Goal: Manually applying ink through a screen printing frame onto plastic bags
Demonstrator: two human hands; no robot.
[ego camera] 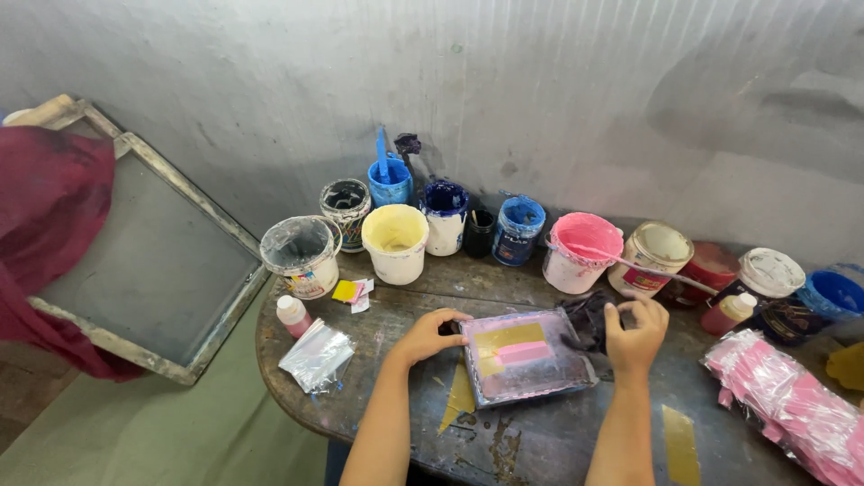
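A small printing screen with a pink-stained frame lies flat on the worn wooden table. A yellow patch and a pink strip show through its mesh. My left hand grips the screen's left edge, fingers curled over the frame. At the screen's upper right corner my right hand closes on a dark ink-soaked rag.
Several paint tubs, among them a pink one and a cream one, line the wall. A large screen frame leans at the left with red cloth. Plastic bags, a small bottle and pink wrapped packs lie nearby.
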